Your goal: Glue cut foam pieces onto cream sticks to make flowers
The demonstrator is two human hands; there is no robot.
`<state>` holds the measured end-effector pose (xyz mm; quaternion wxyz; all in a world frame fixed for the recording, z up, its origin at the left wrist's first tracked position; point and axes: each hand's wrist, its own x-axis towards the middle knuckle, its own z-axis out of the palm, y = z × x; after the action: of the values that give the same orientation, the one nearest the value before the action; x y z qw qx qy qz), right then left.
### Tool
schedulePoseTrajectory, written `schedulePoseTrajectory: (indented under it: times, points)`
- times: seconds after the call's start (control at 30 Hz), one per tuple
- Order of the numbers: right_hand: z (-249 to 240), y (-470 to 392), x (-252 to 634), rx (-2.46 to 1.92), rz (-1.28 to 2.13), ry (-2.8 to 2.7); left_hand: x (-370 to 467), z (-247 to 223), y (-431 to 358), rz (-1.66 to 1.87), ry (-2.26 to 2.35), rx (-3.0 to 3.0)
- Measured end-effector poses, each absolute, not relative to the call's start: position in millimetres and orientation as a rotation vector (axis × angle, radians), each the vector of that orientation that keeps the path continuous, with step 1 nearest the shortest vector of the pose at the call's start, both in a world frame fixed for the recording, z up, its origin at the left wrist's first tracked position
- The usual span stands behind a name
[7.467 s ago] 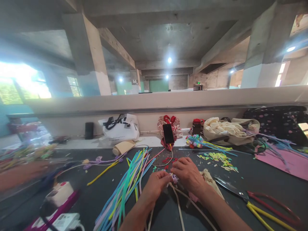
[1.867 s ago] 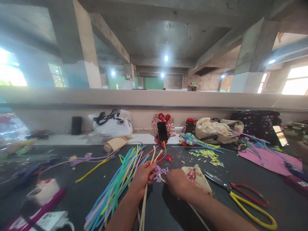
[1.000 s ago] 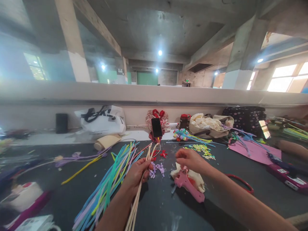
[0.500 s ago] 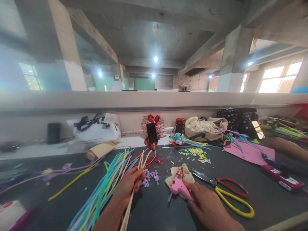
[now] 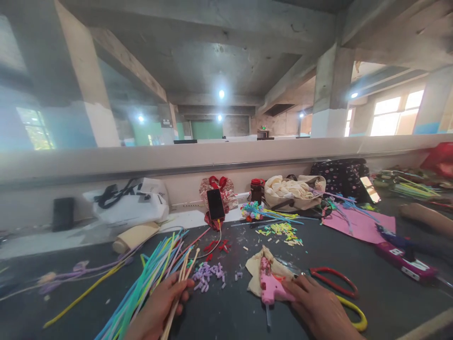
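Note:
My left hand (image 5: pixel 170 300) is closed around a few cream fuzzy stems (image 5: pixel 184 269), their tips pointing up and away. Beneath and beside it spreads a bundle of blue, green, yellow and lilac fuzzy stems (image 5: pixel 148 269). My right hand (image 5: pixel 316 297) grips the handle of a pink glue gun (image 5: pixel 269 285), its fingers partly hidden. The gun's stained nozzle end lies over a cream cloth (image 5: pixel 253 271), and a clear glue stick (image 5: pixel 268 317) pokes out of its back. Large scissors with red and yellow handles (image 5: pixel 336 282) lie partly under my right hand.
Short purple pieces (image 5: pixel 208 276), red pieces (image 5: pixel 223 245) and yellow-green pieces (image 5: pixel 283 231) are scattered on the dark table. A phone (image 5: pixel 215 204) leans against a patterned bag. Farther right are pink paper (image 5: pixel 357 222), a magenta box (image 5: pixel 405 262) and another person's arm (image 5: pixel 424 219).
The glue gun has turned so its glue stick points straight toward me, and it has shifted right with my right hand, which now covers more of the scissors. My left hand has lowered with the cream stems.

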<state>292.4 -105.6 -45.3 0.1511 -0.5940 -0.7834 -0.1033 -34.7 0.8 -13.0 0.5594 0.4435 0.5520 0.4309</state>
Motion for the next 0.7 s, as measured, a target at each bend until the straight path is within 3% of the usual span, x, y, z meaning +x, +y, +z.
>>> schedulePoseTrajectory:
  times: [0.23,0.7]
  points:
    - [-56.4,-103.6,294.5,-1.579,-0.611,-2.242,-54.4,-28.7,-5.2,1.106,1.517,1.113]
    - [-56.6,-99.8,300.7,-1.46,-0.779,-2.219,-86.2,-34.7,8.7,0.86,1.855,1.611]
